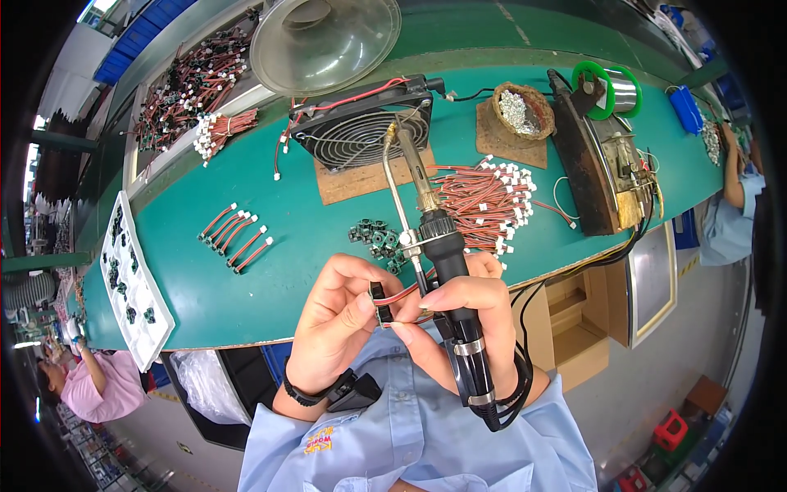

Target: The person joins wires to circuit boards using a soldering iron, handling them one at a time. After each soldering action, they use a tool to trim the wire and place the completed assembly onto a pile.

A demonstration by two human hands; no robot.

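Observation:
Between the fingertips of my left hand (332,320) is a small black component on a green circuit board (379,303). Red and black wires (402,294) run from it toward my right fingers. My right hand (479,307) is wrapped round a black soldering iron (447,250), whose tip points up and away from me. A thin metal solder feed tube (392,184) is clamped alongside the iron. My right thumb and fingertips also touch the wires and the board. Just beyond my hands sits a pile of small black components (379,238), beside a heap of red and black connector wires (488,205).
Several wired parts (235,238) lie in a row at left, near a white tray (147,328) of components. A fan (361,123) stands at the back, below a clear funnel hood (324,45). Right are a bowl (525,111), solder spool (623,92) and iron stand (586,164). Co-workers sit at both sides.

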